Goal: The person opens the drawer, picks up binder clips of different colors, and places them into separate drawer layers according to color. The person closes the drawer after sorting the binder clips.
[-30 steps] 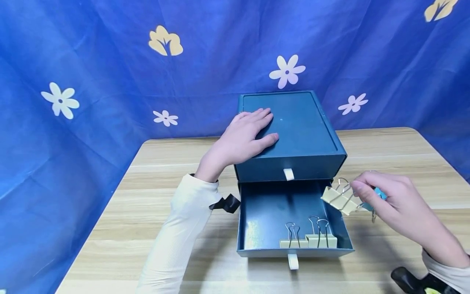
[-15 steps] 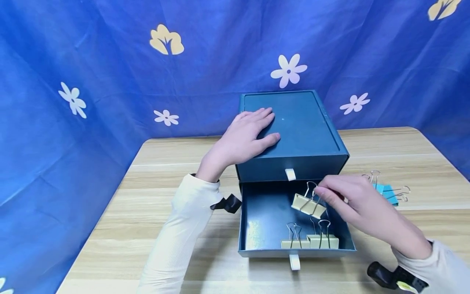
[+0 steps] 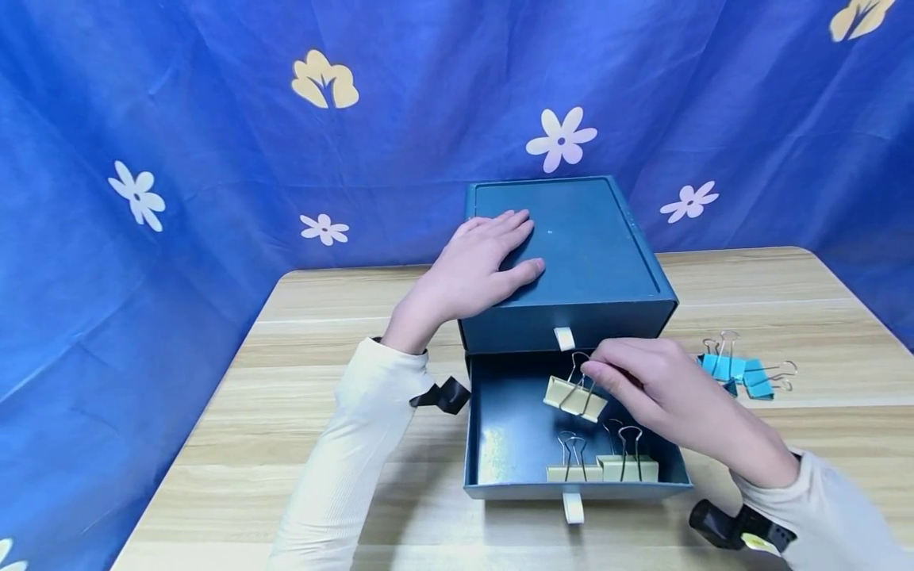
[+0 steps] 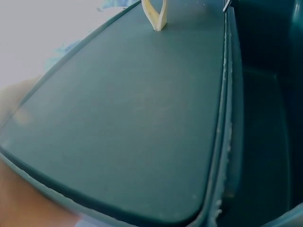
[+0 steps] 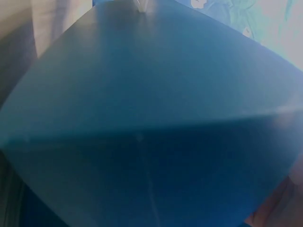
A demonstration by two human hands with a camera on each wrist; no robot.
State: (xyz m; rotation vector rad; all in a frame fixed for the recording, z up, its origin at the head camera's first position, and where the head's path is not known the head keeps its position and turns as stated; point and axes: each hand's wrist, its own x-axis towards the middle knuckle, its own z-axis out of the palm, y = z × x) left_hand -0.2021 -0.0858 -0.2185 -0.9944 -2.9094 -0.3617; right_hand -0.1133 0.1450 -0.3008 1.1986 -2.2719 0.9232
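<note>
A dark teal two-drawer box (image 3: 571, 238) stands on the table, its lower drawer (image 3: 510, 420) pulled out. My left hand (image 3: 474, 270) rests flat on the box top, fingers straight. Over the open drawer, my right hand (image 3: 664, 388) pinches a pale yellow binder clip (image 3: 575, 399) by its wire handles; the clip hangs tilted. Two more pale yellow clips, a left one (image 3: 574, 473) and a right one (image 3: 628, 468), stand along the drawer's front wall with handles up. In the left wrist view the upper drawer's front (image 4: 137, 109) fills most of the picture.
Blue binder clips (image 3: 724, 367) lie on the wooden table (image 3: 343, 317) right of the box, partly behind my right hand. White pull tabs, an upper one (image 3: 564, 339) and a lower one (image 3: 573, 507), stick out of the drawer fronts. A blue flowered cloth (image 3: 428, 95) hangs behind.
My right hand has carried the pale yellow clip left, from beside the drawer to above its inside, uncovering the blue clips on the table. My left hand has stayed put.
</note>
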